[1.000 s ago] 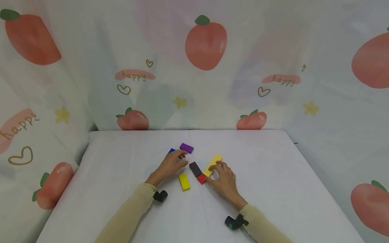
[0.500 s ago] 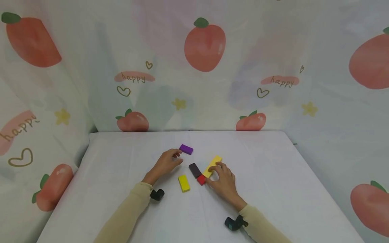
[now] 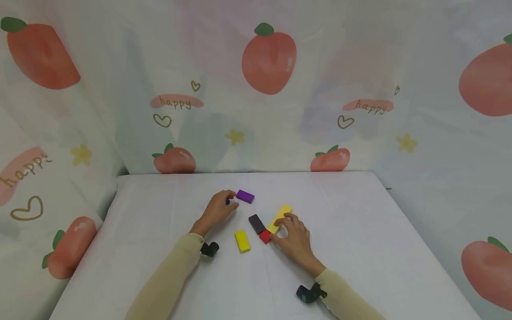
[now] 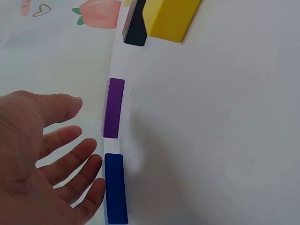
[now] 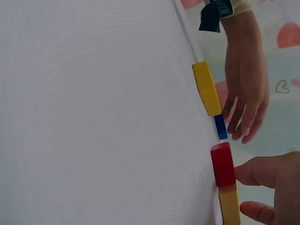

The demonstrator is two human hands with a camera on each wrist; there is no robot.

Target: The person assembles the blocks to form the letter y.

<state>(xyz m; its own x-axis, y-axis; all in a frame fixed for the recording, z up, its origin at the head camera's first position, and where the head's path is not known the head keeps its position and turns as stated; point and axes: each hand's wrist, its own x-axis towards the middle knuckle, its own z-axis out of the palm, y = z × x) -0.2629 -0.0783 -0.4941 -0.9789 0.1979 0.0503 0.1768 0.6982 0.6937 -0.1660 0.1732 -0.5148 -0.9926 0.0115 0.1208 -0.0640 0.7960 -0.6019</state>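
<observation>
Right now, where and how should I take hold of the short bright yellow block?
Probably best to pinch the short bright yellow block mid-length across its long sides, fingers coming from above. It lies flat with its long axis running roughly away from you, and in the head view both long sides stand free of the other blocks. The left hand seems handy, being open nearby.

- table: white cover, faint creases
- pale printed sheeting behind and along both sides, watercolor blotches
- print: red fruits with green leaves, yellow flowers, "happy" labels, heart outlines
- light: dim, diffuse, soft shadows on the cover
</observation>
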